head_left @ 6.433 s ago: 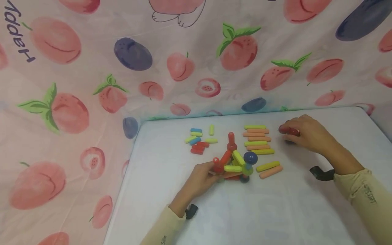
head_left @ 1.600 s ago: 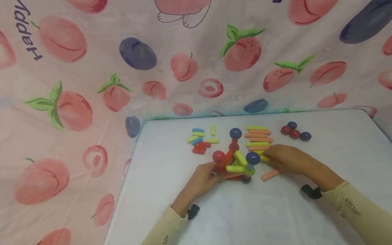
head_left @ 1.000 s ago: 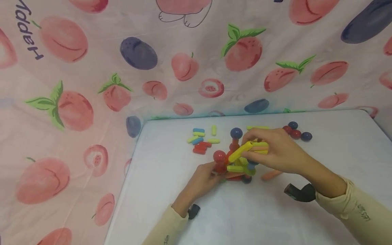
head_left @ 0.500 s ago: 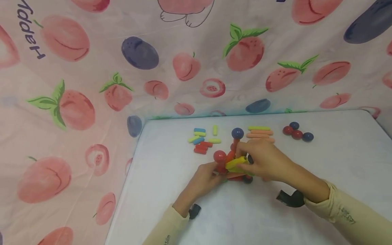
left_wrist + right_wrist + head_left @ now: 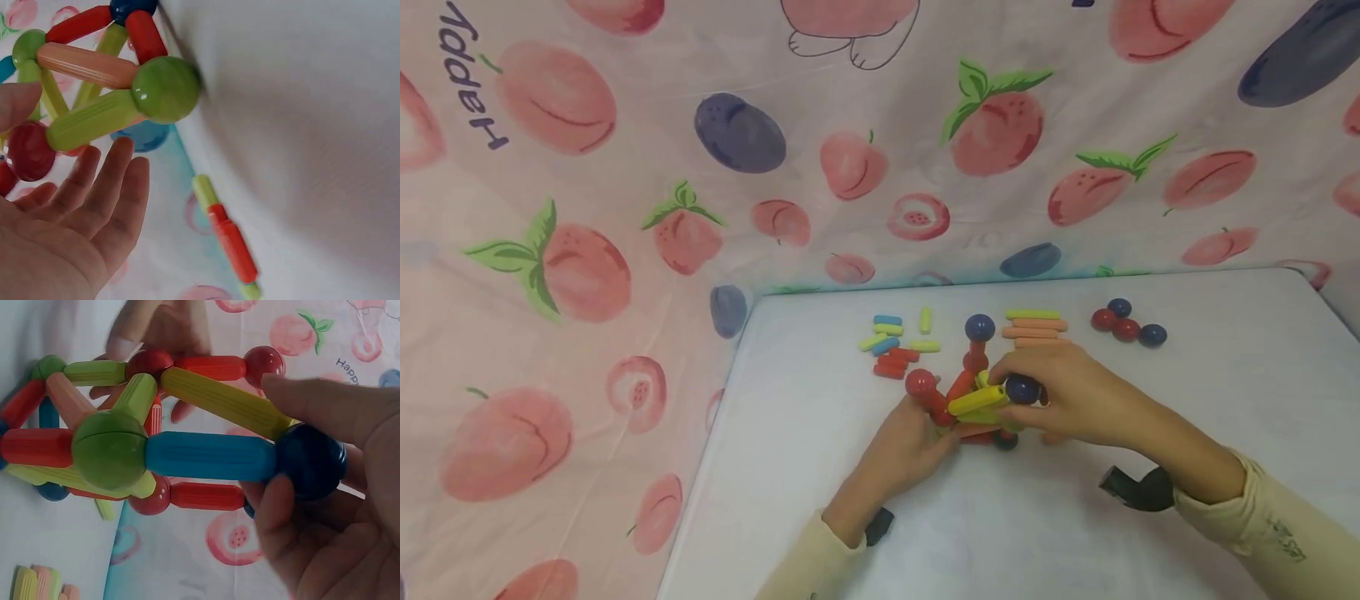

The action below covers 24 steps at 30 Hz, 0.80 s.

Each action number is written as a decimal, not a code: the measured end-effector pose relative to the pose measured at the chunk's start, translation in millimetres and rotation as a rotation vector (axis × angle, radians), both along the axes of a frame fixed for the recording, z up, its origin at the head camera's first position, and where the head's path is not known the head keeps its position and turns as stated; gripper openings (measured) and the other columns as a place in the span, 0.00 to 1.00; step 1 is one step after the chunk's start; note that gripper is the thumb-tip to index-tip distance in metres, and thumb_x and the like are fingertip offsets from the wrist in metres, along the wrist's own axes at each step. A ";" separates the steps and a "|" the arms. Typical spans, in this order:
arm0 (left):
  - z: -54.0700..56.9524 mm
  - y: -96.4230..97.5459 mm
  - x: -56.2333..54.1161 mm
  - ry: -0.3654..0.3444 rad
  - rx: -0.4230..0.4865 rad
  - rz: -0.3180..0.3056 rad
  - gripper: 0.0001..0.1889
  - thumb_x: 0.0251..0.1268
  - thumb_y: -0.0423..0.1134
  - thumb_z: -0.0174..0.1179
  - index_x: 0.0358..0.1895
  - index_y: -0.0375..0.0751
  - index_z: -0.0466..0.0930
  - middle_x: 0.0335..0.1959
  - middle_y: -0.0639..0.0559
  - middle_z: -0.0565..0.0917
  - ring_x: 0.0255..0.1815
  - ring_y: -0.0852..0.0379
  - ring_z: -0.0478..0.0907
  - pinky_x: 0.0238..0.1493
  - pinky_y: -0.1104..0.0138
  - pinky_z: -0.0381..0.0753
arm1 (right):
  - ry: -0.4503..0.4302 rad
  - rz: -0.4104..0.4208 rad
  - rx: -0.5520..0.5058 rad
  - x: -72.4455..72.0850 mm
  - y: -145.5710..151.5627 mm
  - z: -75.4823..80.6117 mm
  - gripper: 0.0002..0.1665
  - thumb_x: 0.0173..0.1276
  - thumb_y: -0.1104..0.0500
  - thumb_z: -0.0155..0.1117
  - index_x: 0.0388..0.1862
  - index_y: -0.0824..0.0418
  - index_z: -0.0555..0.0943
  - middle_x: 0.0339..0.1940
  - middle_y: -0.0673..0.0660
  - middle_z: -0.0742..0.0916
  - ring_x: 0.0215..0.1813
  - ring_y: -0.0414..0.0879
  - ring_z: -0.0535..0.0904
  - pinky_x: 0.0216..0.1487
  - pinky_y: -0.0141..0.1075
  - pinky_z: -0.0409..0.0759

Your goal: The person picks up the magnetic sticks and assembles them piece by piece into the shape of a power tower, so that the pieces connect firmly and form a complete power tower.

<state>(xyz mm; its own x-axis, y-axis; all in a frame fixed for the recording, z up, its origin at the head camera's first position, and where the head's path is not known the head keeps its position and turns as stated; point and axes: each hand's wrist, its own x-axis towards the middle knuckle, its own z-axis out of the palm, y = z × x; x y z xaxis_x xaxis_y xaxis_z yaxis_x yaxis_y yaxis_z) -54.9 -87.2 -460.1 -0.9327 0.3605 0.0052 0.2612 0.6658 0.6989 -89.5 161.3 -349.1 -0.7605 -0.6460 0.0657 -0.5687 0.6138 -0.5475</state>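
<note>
A toy structure of coloured sticks joined by balls (image 5: 109,450) is between both hands in the head view. Its left side is in the left hand (image 5: 898,450), with thumb and fingers on either side of a red ball (image 5: 150,365). A red stick topped by another red ball (image 5: 921,383) leans outward there. The right hand (image 5: 1067,392) grips a dark blue ball (image 5: 312,459) at the end of a blue stick (image 5: 212,455). Its thumb lies by the end of a long yellow stick (image 5: 225,400), which spans from the held red ball to the blue one.
Several short sticks (image 5: 891,362) lie behind the structure to the left. Longer orange and yellow-green sticks (image 5: 1036,325) form a row behind the right hand. Loose red and blue balls (image 5: 1126,330) sit farther right. A fruit-print cloth (image 5: 850,108) backs the white table (image 5: 1000,533).
The right hand left the loose balls, took a yellow stick from the row and brought it onto the structure. Balls now top two red posts. The left post has just tilted leftward.
</note>
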 end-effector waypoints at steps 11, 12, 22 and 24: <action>9.9 4.1 3.6 0.061 -0.063 -0.012 0.30 0.72 0.50 0.62 0.71 0.49 0.60 0.58 0.55 0.76 0.58 0.60 0.79 0.65 0.64 0.79 | 0.086 0.100 -0.069 -1.3 3.8 -2.6 0.18 0.56 0.54 0.82 0.45 0.44 0.87 0.39 0.35 0.87 0.35 0.31 0.74 0.32 0.27 0.80; 10.3 4.2 3.7 0.060 -0.061 -0.014 0.30 0.73 0.51 0.62 0.71 0.49 0.60 0.59 0.55 0.76 0.58 0.60 0.78 0.65 0.64 0.79 | 0.107 0.109 -0.075 -1.5 3.9 -3.6 0.18 0.56 0.54 0.82 0.45 0.45 0.87 0.39 0.35 0.87 0.36 0.31 0.74 0.33 0.27 0.80; 8.5 3.2 3.4 0.078 -0.038 -0.028 0.28 0.77 0.59 0.53 0.69 0.48 0.62 0.52 0.56 0.76 0.53 0.61 0.78 0.62 0.66 0.82 | 0.248 0.071 -0.041 3.3 -1.1 -13.3 0.12 0.61 0.61 0.77 0.42 0.51 0.84 0.37 0.42 0.84 0.36 0.34 0.75 0.34 0.26 0.80; 8.0 3.8 2.0 0.069 -0.003 -0.032 0.30 0.76 0.60 0.54 0.70 0.50 0.61 0.55 0.57 0.76 0.56 0.62 0.78 0.64 0.65 0.80 | 0.219 0.065 -0.020 3.7 -0.9 -13.8 0.14 0.61 0.60 0.77 0.45 0.53 0.84 0.39 0.43 0.85 0.35 0.33 0.75 0.34 0.26 0.81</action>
<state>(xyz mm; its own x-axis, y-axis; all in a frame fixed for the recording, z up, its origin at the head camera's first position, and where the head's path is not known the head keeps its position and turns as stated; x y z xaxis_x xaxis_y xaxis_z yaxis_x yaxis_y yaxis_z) -53.0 -83.3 -452.1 -0.9180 0.3906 0.0680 0.3301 0.6580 0.6768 -85.7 160.3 -362.9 -0.6831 -0.6903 0.2385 -0.7138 0.5618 -0.4182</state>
